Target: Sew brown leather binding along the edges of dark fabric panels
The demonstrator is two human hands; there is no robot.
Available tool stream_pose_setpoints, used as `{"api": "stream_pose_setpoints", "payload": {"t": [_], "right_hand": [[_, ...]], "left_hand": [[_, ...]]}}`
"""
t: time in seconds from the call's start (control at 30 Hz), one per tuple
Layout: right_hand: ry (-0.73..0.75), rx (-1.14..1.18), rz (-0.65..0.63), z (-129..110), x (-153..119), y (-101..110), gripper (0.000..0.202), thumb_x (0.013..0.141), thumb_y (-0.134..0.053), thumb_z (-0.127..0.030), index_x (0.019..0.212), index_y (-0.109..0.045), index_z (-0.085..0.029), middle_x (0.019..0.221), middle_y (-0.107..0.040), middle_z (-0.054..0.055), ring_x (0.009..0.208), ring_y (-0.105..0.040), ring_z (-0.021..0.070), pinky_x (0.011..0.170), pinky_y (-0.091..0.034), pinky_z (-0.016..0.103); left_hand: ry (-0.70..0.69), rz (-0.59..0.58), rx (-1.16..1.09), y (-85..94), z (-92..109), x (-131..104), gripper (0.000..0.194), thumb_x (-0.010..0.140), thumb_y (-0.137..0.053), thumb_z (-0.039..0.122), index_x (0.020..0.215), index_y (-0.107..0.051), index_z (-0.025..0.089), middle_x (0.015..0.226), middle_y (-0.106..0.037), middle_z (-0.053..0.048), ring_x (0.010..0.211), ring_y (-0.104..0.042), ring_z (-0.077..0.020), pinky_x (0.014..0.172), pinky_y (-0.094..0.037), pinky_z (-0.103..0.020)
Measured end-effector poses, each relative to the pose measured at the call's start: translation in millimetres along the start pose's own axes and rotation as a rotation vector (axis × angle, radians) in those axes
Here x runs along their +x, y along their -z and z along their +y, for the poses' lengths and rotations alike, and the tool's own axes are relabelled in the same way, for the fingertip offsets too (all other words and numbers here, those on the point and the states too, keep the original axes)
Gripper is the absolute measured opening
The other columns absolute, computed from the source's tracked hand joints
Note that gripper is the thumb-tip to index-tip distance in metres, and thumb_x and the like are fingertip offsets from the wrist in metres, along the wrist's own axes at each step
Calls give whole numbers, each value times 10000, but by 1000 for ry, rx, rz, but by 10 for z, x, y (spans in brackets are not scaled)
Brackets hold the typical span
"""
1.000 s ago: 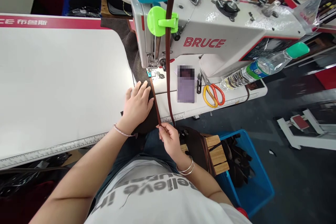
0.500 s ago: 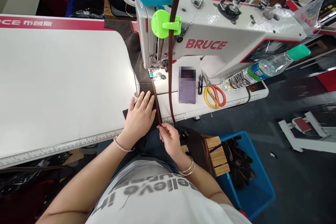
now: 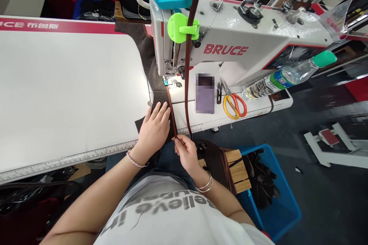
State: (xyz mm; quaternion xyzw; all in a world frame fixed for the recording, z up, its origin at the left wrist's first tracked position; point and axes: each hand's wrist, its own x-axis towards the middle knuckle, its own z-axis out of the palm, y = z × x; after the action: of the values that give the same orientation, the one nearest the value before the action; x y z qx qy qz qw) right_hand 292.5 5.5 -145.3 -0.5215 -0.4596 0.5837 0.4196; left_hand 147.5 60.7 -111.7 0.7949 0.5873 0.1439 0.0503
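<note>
Dark brown fabric (image 3: 156, 80) runs under the needle area of a white sewing machine (image 3: 224, 30) and down to the table's front edge. My left hand (image 3: 154, 128) lies flat on the fabric with its fingers slightly spread. A narrow brown strip (image 3: 171, 109) stretches from the presser foot (image 3: 165, 81) toward me. At the table's front edge my right hand (image 3: 185, 151) pinches the near end of that strip between thumb and fingers. Another length of brown strip (image 3: 186, 72) hangs from above, past a green clip (image 3: 179, 28) on the machine head.
Right of the needle lie a phone-like purple object (image 3: 205, 97), black snips (image 3: 219, 92), scissors (image 3: 235, 105) and a water bottle (image 3: 281, 78). A blue bin (image 3: 287, 206) of dark pieces stands at the lower right, beside a wooden stool (image 3: 238, 170).
My left hand has shifted slightly up and to the right along with the fabric. My right hand keeps its pinch in nearly the same place.
</note>
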Motion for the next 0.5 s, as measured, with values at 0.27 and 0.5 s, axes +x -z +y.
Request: {"api": "stream_pose_setpoints", "payload": {"t": [0.27, 0.5], "right_hand": [[-7, -8, 5, 6, 4, -5, 322, 910, -540, -471, 879, -639, -166, 546, -469, -45, 493, -441, 103, 500, -347, 246], [-7, 1, 3, -9, 2, -14, 303, 910, -543, -454, 876, -635, -168, 543, -467, -45, 492, -434, 104, 500, -339, 250]], "left_hand": [[-16, 16, -3, 18, -18, 0, 429, 963, -301, 197, 1300, -533, 65, 1475, -476, -150, 1436, -337, -314, 1174, -288, -507], [-20, 8, -38, 29, -17, -3, 412, 968, -313, 223, 1276, -548, 83, 1460, -494, -152, 1432, -344, -325, 1168, -289, -525]]}}
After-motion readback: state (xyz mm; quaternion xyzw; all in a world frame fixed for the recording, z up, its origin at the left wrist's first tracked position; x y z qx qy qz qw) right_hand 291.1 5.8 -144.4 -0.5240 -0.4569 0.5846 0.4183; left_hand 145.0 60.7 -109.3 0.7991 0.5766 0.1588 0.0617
